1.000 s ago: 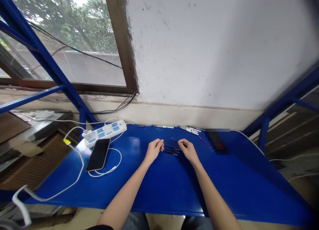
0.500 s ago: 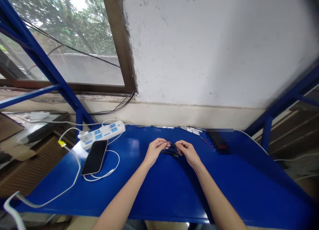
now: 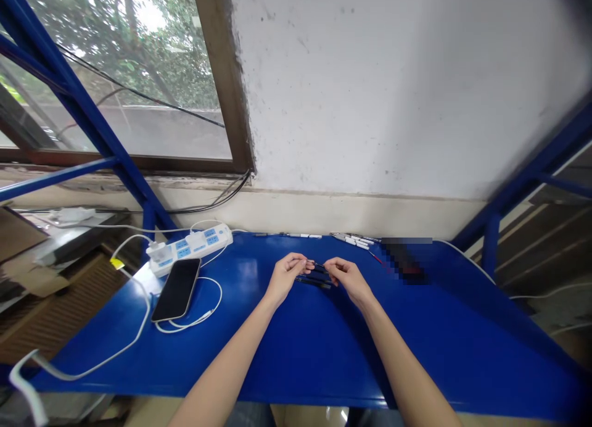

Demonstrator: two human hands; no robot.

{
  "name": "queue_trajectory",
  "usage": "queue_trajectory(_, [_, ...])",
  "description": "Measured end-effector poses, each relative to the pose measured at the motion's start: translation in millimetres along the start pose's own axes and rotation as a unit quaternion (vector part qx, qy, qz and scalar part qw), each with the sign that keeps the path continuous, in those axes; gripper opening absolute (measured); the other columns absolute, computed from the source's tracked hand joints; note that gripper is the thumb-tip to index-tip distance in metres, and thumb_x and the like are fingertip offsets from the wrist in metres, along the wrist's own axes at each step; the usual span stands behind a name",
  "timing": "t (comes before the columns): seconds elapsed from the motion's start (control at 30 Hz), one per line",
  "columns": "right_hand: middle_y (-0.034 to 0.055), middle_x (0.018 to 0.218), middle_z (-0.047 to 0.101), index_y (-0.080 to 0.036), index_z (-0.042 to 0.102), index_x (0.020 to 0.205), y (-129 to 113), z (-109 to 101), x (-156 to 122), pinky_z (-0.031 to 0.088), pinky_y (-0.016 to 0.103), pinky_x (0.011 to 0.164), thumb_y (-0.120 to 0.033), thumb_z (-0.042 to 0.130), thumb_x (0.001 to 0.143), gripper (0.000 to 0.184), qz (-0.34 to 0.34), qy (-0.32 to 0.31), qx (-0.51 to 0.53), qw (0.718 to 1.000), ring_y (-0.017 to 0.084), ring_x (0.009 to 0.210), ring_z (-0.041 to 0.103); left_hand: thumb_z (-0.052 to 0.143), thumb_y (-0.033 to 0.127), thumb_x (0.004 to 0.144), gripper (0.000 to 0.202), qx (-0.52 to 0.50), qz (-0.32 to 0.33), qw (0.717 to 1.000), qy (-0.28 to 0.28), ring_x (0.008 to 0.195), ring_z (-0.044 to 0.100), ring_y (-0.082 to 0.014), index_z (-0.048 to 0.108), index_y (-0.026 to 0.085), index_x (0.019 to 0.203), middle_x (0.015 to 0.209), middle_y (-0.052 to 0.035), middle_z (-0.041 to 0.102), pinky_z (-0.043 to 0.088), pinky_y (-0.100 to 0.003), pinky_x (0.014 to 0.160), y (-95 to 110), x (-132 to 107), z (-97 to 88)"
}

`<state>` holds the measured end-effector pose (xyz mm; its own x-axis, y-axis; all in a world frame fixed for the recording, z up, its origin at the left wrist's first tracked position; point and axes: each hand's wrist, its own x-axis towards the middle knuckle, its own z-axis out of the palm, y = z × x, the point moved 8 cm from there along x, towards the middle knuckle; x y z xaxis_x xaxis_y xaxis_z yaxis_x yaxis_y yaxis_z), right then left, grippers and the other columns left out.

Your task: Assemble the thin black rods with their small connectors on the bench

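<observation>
I'm tracking the left hand (image 3: 289, 273) pinching a thin dark wire (image 3: 318, 266) above short black rods (image 3: 314, 282) on the blue table (image 3: 296, 359), with the right hand (image 3: 349, 277) curled just beside it, grip unclear.

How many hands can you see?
2: the left hand and the right hand, close together above the blue table.
</observation>
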<state>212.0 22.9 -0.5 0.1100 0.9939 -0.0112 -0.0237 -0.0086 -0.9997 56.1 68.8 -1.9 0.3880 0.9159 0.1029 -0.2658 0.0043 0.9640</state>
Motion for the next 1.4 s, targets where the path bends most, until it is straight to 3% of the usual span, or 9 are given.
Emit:
queue_trajectory(0.43, [-0.0018,0.062,0.057,-0.016,0.065,0.074,-5,10,-1,0.036,0.024,0.057,-0.042,0.062,0.075,0.026,-0.077,-0.065,-0.137,0.985,0.011,0.058,0.048,0.069,0.043,0.075,0.030,0.139,0.012,0.987,-0.076,0.076,0.070,-0.0207,0.062,0.014,0.081,0.075,-0.0078,0.072,0.054,-0.032,0.073,-5,-1,7.1])
queue_trajectory(0.57, [-0.0010,0.064,0.058,-0.017,0.064,0.076,-2,11,0,0.038,0.025,0.059,-0.043,0.062,0.074,0.027,-0.072,-0.066,-0.119,0.988,0.012,0.060,0.050,0.063,0.041,0.079,0.030,0.218,0.056,0.973,-0.041,0.090,0.068,-0.0219,0.062,0.016,0.097,0.099,-0.0103,0.071,0.054,-0.033,0.079,9,0,0.7])
queue_trajectory(0.7, [-0.0014,0.063,0.057,-0.017,0.064,0.078,3,3,4,0.038,0.025,0.058,-0.047,0.067,0.070,0.031,-0.042,-0.041,-0.037,0.998,0.012,0.059,0.049,0.055,0.041,0.084,0.036,0.317,0.093,0.942,0.052,0.101,0.064,-0.0230,0.059,0.018,0.112,0.108,-0.0109,0.067,0.051,-0.036,0.086,39,-13,-27.6])
queue_trajectory(0.83, [-0.0011,0.064,0.058,-0.018,0.065,0.078,4,-5,7,0.037,0.026,0.057,-0.048,0.071,0.067,0.033,-0.045,-0.021,0.014,0.999,0.012,0.059,0.049,0.051,0.045,0.086,0.040,0.387,0.112,0.908,0.115,0.100,0.064,-0.0224,0.059,0.018,0.114,0.107,-0.0094,0.067,0.050,-0.037,0.090,65,-51,-80.1])
queue_trajectory(0.93, [-0.0015,0.063,0.057,-0.018,0.065,0.078,6,-6,9,0.037,0.026,0.056,-0.049,0.071,0.066,0.033,-0.046,-0.019,0.031,0.998,0.012,0.058,0.048,0.049,0.046,0.086,0.039,0.480,0.127,0.852,0.168,0.100,0.063,-0.0237,0.060,0.017,0.110,0.107,-0.0095,0.067,0.049,-0.039,0.092,78,-88,-131.0])
queue_trajectory(1.1, [-0.0011,0.062,0.057,-0.018,0.065,0.076,12,-7,11,0.036,0.026,0.055,-0.050,0.073,0.064,0.035,-0.040,-0.012,0.034,0.999,0.012,0.058,0.048,0.042,0.045,0.087,0.046,0.692,0.143,0.656,0.265,0.129,0.039,-0.0363,0.061,0.010,0.111,0.127,-0.0203,0.055,0.030,-0.053,0.107,87,-136,-194.2])
queue_trajectory(1.17, [-0.0009,0.062,0.057,-0.017,0.065,0.076,12,-8,11,0.035,0.026,0.055,-0.050,0.072,0.063,0.036,-0.042,-0.008,0.030,0.999,0.012,0.058,0.048,0.039,0.042,0.088,0.047,0.723,0.117,0.628,0.264,0.129,0.038,-0.0382,0.060,0.008,0.112,0.127,-0.0222,0.055,0.029,-0.056,0.106,79,-141,-205.1])
queue_trajectory(1.27, [-0.0009,0.062,0.057,-0.017,0.065,0.076,12,-9,12,0.036,0.026,0.055,-0.049,0.072,0.064,0.035,-0.044,-0.006,0.024,0.999,0.012,0.057,0.048,0.039,0.040,0.090,0.044,0.724,0.139,0.622,0.264,0.130,0.038,-0.0368,0.060,0.009,0.113,0.130,-0.0215,0.052,0.028,-0.056,0.107,79,-138,-194.8])
queue_trajectory(1.4, [-0.0012,0.061,0.057,-0.018,0.065,0.076,11,-9,11,0.036,0.026,0.055,-0.049,0.072,0.064,0.034,-0.046,-0.006,0.016,0.999,0.012,0.057,0.048,0.044,0.035,0.090,0.032,0.673,0.220,0.668,0.228,0.122,0.048,-0.0315,0.062,0.016,0.107,0.123,-0.0152,0.059,0.033,-0.053,0.106,100,-125,-134.8])
